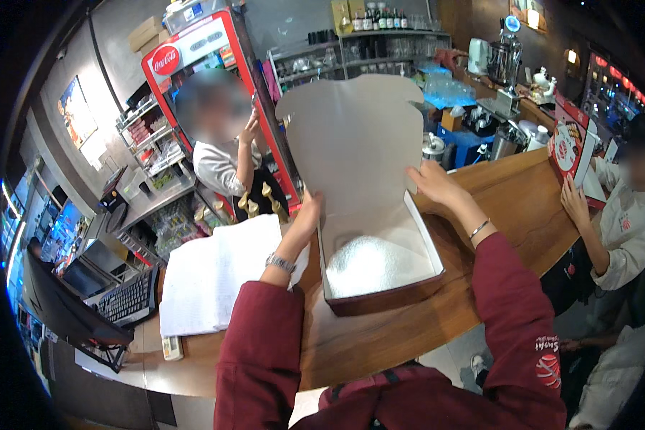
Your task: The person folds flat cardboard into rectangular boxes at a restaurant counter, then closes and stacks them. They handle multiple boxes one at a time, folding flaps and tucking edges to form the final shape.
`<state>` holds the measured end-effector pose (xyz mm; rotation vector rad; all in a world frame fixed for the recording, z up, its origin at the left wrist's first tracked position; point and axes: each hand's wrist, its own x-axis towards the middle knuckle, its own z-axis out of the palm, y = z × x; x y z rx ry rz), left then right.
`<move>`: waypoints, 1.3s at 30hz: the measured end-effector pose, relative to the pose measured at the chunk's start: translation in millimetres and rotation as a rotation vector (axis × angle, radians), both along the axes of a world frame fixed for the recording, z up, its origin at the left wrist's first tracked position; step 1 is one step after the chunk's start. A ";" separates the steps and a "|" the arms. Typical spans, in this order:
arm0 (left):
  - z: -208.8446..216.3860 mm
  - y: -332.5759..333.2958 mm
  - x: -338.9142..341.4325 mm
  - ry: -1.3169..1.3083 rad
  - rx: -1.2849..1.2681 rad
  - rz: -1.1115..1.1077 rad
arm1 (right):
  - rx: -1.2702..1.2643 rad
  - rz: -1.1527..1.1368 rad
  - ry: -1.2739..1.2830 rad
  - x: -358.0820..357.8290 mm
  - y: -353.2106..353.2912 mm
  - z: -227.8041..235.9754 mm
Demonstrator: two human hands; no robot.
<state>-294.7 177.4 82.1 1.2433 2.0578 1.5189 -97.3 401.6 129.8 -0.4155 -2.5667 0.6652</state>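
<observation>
A cardboard takeaway box (337, 307) stands on the wooden counter in front of me. Its lid (358, 136) is raised and shows a pale inner side, while a shiny patch of light lies on the bottom inside. My left hand (308, 213) grips the left edge of the box near the fold of the lid; its fingertips are partly hidden. On the other side, my right hand (438, 182) pinches the lid's right edge between thumb and fingers. Left of the box, beneath my left forearm, lies an open notebook (208, 276) with written pages.
The wooden counter (509, 193) curves away to the right, where a person (627, 215) holds a red and white box (573, 143). Another person (222, 161) stands behind the counter by a red fridge. A keyboard (129, 295) and a monitor (64, 301) are at the left.
</observation>
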 end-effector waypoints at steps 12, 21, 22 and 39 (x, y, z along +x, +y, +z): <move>-15.4 -49.5 9.0 0.632 -0.167 -0.203 | 0.347 -0.147 0.067 36.4 -29.6 -50.4; 69.6 -118.2 26.2 0.451 -0.377 -0.199 | 0.122 0.110 -0.024 63.1 -26.6 -47.7; 71.1 -111.2 36.3 0.301 -0.161 -0.063 | 0.073 0.150 -0.128 64.9 -27.1 -43.9; 12.0 -115.2 117.7 0.778 -0.143 -0.661 | -0.819 0.587 -0.215 113.6 -58.8 19.8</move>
